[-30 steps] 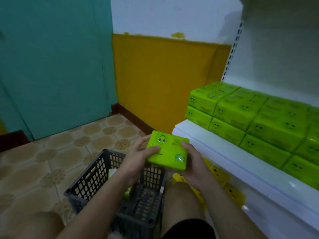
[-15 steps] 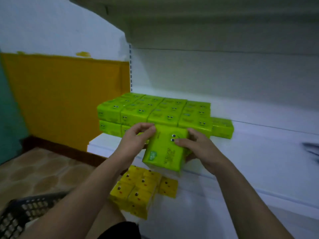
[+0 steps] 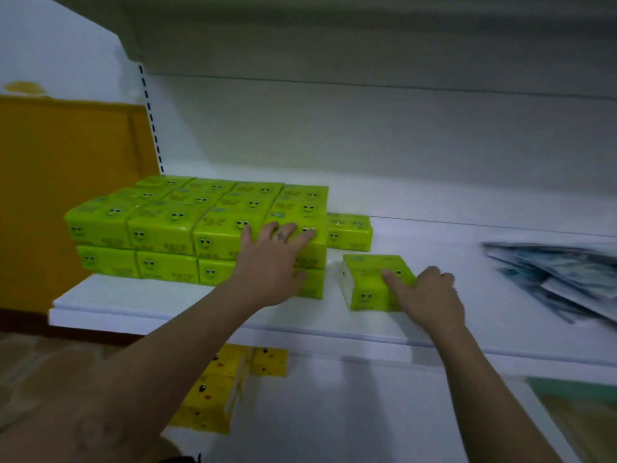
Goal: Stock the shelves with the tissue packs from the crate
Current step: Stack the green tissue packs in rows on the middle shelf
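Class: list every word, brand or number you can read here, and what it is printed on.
Stacked green plastic-wrapped tissue packs: dark print, too blurred to read.
Lone green tissue pack: print unreadable.
Grey printed sheets on the shelf: motion-blurred.
Nothing legible.

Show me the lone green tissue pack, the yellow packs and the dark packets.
lone green tissue pack [image 3: 367, 270]: head view, its top face.
yellow packs [image 3: 213, 392]: head view, front of the near pack.
dark packets [image 3: 561, 272]: head view, middle of the blurred pile.
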Demonstrator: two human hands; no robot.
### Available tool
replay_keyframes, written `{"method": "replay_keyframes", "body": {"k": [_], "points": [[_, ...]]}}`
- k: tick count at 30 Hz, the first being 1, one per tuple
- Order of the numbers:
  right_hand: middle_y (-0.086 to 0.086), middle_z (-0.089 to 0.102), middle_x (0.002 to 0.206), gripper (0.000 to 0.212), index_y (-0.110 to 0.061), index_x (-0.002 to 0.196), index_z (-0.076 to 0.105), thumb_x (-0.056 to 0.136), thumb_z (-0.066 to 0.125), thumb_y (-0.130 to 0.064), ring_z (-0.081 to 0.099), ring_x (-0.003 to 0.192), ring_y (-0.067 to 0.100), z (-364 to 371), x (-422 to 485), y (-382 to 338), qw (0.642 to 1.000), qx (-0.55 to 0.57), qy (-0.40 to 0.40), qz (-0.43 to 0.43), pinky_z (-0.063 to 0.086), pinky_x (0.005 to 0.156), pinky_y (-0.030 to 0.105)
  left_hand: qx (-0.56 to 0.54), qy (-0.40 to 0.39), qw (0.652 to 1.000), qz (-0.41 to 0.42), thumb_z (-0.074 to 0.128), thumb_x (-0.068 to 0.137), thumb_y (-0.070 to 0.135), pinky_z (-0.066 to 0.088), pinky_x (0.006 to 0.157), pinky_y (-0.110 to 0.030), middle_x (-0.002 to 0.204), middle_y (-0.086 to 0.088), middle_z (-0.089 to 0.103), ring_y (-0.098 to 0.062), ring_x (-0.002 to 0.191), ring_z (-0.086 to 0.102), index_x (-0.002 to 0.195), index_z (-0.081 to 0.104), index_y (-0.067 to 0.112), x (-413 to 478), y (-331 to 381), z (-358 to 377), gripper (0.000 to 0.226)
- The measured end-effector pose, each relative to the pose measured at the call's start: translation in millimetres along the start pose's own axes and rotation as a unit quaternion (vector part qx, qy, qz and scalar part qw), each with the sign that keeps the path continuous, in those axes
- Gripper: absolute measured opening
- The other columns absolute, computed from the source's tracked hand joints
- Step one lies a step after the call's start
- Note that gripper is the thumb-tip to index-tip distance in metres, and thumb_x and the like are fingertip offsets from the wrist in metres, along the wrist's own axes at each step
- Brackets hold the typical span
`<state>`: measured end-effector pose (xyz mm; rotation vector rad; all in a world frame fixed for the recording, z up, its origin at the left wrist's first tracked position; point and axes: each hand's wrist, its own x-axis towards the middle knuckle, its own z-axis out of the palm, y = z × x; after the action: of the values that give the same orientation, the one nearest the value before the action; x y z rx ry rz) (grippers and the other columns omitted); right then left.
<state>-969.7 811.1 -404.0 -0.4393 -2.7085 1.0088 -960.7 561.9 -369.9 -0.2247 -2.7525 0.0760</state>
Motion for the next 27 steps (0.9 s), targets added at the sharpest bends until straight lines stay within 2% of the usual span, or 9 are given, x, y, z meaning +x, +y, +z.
{"method": "replay_keyframes", "body": {"k": [1,3,6,9,17,21,23,25,27], "points": [[0.021,0.037,0.138,0.089,-0.010,0.138,0.039,0.077,0.057,-0.072,0.046,0.122,0.040,2,-4,-3,0.999,-0.035,0.018,-0.032,0.042,0.096,0.048,0.009,-0.004,1.000,0.005,0.052,0.089,0.052,0.016,0.115,-0.057,0.159,0.005,0.018,-0.025,0.145,0.016,0.149,0.013,0.044,1,-2,2,0.072],[0.012,0.021,0.150,0.083,-0.028,0.147,0.032,0.079,0.061,-0.066,0.034,0.132,0.037,3,-9,-9,0.993,-0.040,-0.003,-0.111,0.037,0.103,0.049,0.015,0.011,1.000,0.017,0.050,0.090,0.050,0.024,0.111,-0.054,0.156,0.006,0.024,-0.024,0.141,0.022,0.148,0.016,0.044,3,-6,4,0.068],[0.005,0.025,0.150,0.064,-0.038,0.143,0.039,0.086,0.064,-0.049,0.037,0.129,0.034,17,-3,-18,0.968,-0.136,-0.086,-0.194,0.041,0.100,0.041,0.021,0.025,0.999,0.033,0.049,0.090,0.049,0.031,0.101,-0.048,0.151,0.008,0.029,-0.023,0.136,0.027,0.147,0.019,0.046,5,-13,5,0.064],[0.005,0.031,0.145,0.058,-0.038,0.143,0.041,0.089,0.063,-0.042,0.040,0.123,0.035,35,14,-36,0.965,-0.166,-0.065,-0.195,0.043,0.095,0.039,0.025,0.022,0.998,0.045,0.049,0.090,0.050,0.031,0.099,-0.046,0.152,0.011,0.026,-0.022,0.137,0.026,0.147,0.014,0.047,5,-20,6,0.067],[0.012,0.044,0.133,0.059,-0.023,0.131,0.048,0.079,0.073,-0.038,0.052,0.115,0.039,66,73,-71,0.962,-0.186,-0.067,-0.191,0.044,0.090,0.040,0.012,-0.001,0.997,0.080,0.052,0.088,0.049,0.024,0.108,-0.043,0.161,0.011,0.012,-0.020,0.145,0.016,0.152,0.004,0.040,-1,-29,5,0.081],[0.013,0.041,0.141,0.077,-0.024,0.139,0.044,0.073,0.079,-0.041,0.046,0.125,0.034,57,81,-70,0.958,-0.181,-0.118,-0.188,0.042,0.100,0.040,-0.046,0.003,0.996,0.079,0.055,0.088,0.045,0.017,0.116,-0.044,0.162,0.008,0.009,-0.018,0.148,0.012,0.152,0.013,0.037,-6,-34,4,0.077],[0.014,0.037,0.144,0.078,-0.024,0.140,0.043,0.073,0.078,-0.044,0.040,0.131,0.035,46,70,-66,0.972,-0.156,-0.074,-0.161,0.039,0.104,0.045,-0.077,0.060,0.993,0.061,0.055,0.086,0.041,0.019,0.117,-0.044,0.160,0.002,0.020,-0.022,0.146,0.021,0.147,0.032,0.029,-14,-38,3,0.067],[0.015,0.046,0.135,0.055,-0.017,0.126,0.056,0.078,0.075,-0.034,0.045,0.125,0.035,36,46,-66,0.982,-0.056,0.064,-0.167,0.040,0.098,0.043,-0.111,0.133,0.984,0.029,0.054,0.080,0.039,0.028,0.110,-0.044,0.150,-0.004,0.041,-0.027,0.136,0.039,0.135,0.050,0.021,-26,-46,3,0.058],[0.009,0.058,0.117,0.028,-0.016,0.105,0.062,0.081,0.072,-0.027,0.057,0.107,0.028,29,8,-78,0.960,0.064,0.159,-0.222,0.043,0.085,0.037,-0.136,0.171,0.976,0.004,0.052,0.076,0.039,0.036,0.102,-0.043,0.140,-0.005,0.052,-0.029,0.127,0.049,0.125,0.057,0.019,-39,-58,5,0.053]]}}
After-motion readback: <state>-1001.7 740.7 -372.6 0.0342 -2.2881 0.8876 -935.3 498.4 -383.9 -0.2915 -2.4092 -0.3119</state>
